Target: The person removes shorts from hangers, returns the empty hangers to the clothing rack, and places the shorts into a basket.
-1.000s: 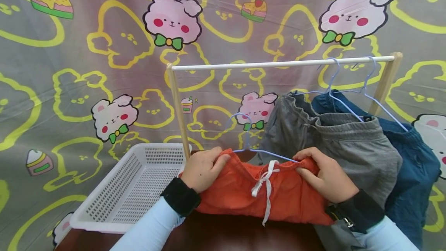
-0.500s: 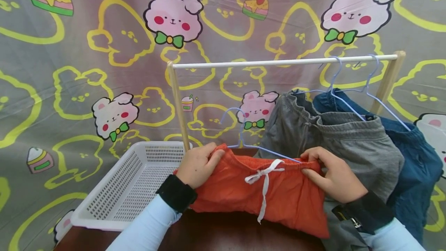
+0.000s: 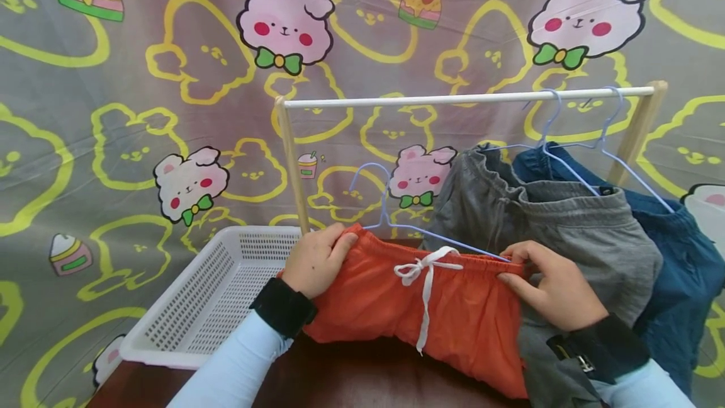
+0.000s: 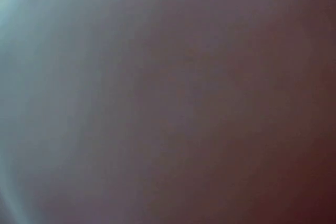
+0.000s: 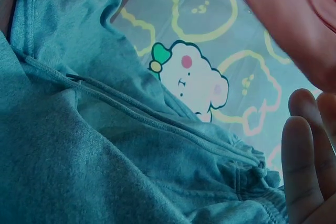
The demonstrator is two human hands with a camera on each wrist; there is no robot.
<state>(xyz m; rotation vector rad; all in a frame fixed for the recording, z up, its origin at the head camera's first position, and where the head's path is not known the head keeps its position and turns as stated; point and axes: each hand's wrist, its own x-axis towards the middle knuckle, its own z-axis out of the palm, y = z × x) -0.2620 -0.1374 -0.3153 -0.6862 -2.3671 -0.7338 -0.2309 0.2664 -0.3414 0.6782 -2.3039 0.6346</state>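
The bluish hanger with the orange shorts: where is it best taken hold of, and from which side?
The hanger is probably best pinched at its neck, below the hook, from the front and above. The neck stands clear above the orange shorts, and this grip leaves the hook free. The left hand and right hand grip the waistband, so one of the hands should first let go.

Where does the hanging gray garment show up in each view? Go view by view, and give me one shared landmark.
Head: right of center, the gray garment hangs behind the right hand, in front of the blue garment.
Left wrist: too blurred to make it out.
Right wrist: across the left and bottom, bluish in tint.
Landmark: the rabbit-print backdrop, in the head and right wrist views; none is discernible in the left.
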